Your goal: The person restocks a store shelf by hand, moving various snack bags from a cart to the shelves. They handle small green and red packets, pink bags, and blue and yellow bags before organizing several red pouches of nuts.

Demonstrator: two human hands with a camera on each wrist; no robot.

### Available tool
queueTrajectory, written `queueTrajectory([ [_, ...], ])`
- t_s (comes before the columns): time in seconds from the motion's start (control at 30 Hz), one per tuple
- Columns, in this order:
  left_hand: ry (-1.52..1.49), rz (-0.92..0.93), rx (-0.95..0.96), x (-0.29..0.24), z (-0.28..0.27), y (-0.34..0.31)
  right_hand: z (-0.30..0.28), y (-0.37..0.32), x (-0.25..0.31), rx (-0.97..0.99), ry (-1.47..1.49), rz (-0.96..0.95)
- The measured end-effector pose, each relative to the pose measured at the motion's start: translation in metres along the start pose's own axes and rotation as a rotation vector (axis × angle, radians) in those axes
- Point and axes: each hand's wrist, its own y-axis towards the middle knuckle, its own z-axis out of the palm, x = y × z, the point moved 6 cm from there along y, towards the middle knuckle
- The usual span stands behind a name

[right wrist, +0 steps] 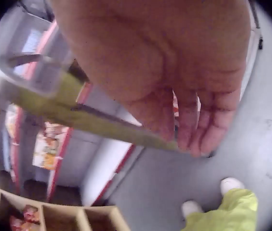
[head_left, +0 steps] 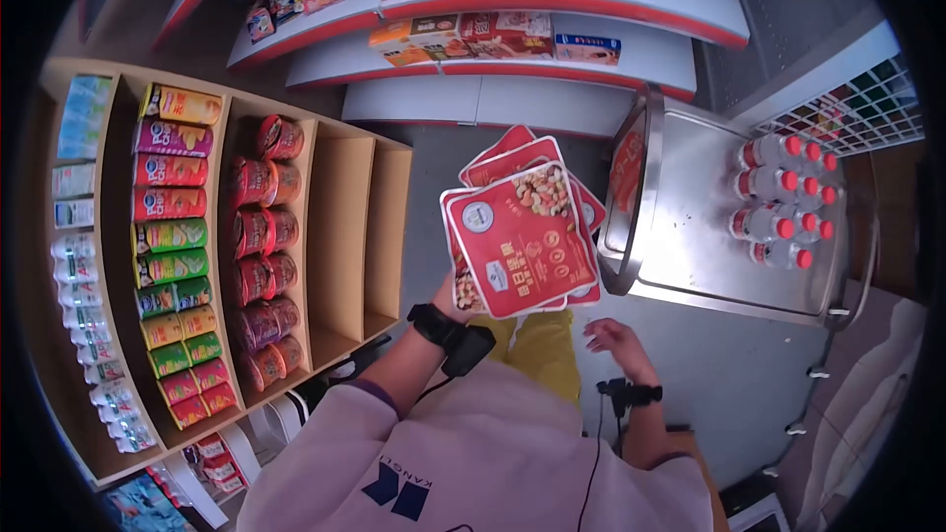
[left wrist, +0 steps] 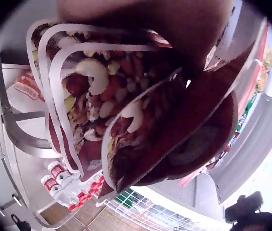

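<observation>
Several flat red packages with nut pictures [head_left: 522, 246] are fanned in a stack in front of the person's body. The left hand [head_left: 458, 298] grips the stack at its lower left edge; most of its fingers are hidden beneath. Up close in the left wrist view, the dark left hand [left wrist: 174, 29] is against the packages [left wrist: 97, 91]. To the right of the stack, the right hand [head_left: 613, 343] is held in the air, touching nothing. In the right wrist view the right hand's [right wrist: 165, 72] palm shows, its fingers loosely extended and empty.
A metal cart [head_left: 690, 281] at right carries several red-capped bottles [head_left: 778, 177]. On the left a wooden shelf unit [head_left: 335, 227] holds chip cans [head_left: 169, 204], cup noodles [head_left: 266, 227] and bottles. White shelves [head_left: 562, 0] with snack packs stand ahead. Grey floor [head_left: 424, 187] lies between them.
</observation>
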Motion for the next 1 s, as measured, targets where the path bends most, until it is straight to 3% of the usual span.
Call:
queueTrajectory([
  [0.1, 0.064, 0.117, 0.091, -0.034, 0.030, 0.001, 0.043, -0.046, 0.080, 0.078, 0.048, -0.213],
  [0.13, -0.004, 0.105, 0.090, -0.041, 0.037, 0.002, 0.054, -0.056, 0.103, 0.066, 0.029, -0.225],
  [0.17, -0.054, 0.099, 0.083, -0.049, 0.045, 0.001, 0.063, -0.064, 0.136, -0.010, 0.055, -0.371],
  [0.2, -0.318, -0.050, 0.008, -0.051, 0.051, -0.001, 0.067, -0.070, 0.162, -0.082, 0.083, -0.514],
  [0.27, -0.160, 0.237, 0.241, -0.062, 0.058, 0.003, 0.077, -0.069, 0.194, -0.076, 0.056, -0.618],
  [0.3, -0.213, 0.222, 0.231, -0.068, 0.063, 0.002, 0.083, -0.068, 0.212, -0.152, 0.063, -0.644],
  [0.4, -0.333, 0.475, 0.443, -0.106, 0.087, -0.008, 0.103, -0.058, 0.256, -0.255, 0.013, -0.695],
  [0.43, -0.331, 0.378, 0.314, -0.108, 0.082, -0.004, 0.110, -0.053, 0.266, -0.309, -0.092, -0.722],
  [0.47, -0.331, 0.274, 0.179, -0.106, 0.076, -0.001, 0.116, -0.051, 0.274, -0.360, -0.195, -0.741],
  [0.53, -0.327, 0.296, 0.197, -0.116, 0.071, 0.000, 0.126, -0.043, 0.282, -0.382, -0.217, -0.733],
  [0.6, -0.533, 0.286, 0.243, -0.130, 0.072, -0.005, 0.129, -0.030, 0.281, -0.416, -0.311, -0.667],
  [0.73, -0.452, 0.424, 0.234, -0.154, 0.069, -0.018, 0.145, -0.024, 0.286, -0.338, -0.152, -0.657],
  [0.8, -0.494, 0.405, 0.260, -0.155, 0.062, -0.021, 0.149, -0.026, 0.290, -0.348, -0.169, -0.651],
  [0.87, -0.592, 0.251, 0.344, -0.146, 0.056, -0.008, 0.149, -0.028, 0.289, -0.329, -0.146, -0.623],
  [1.0, -0.486, 0.261, 0.383, -0.158, 0.063, -0.012, 0.149, -0.035, 0.292, -0.369, -0.121, -0.682],
])
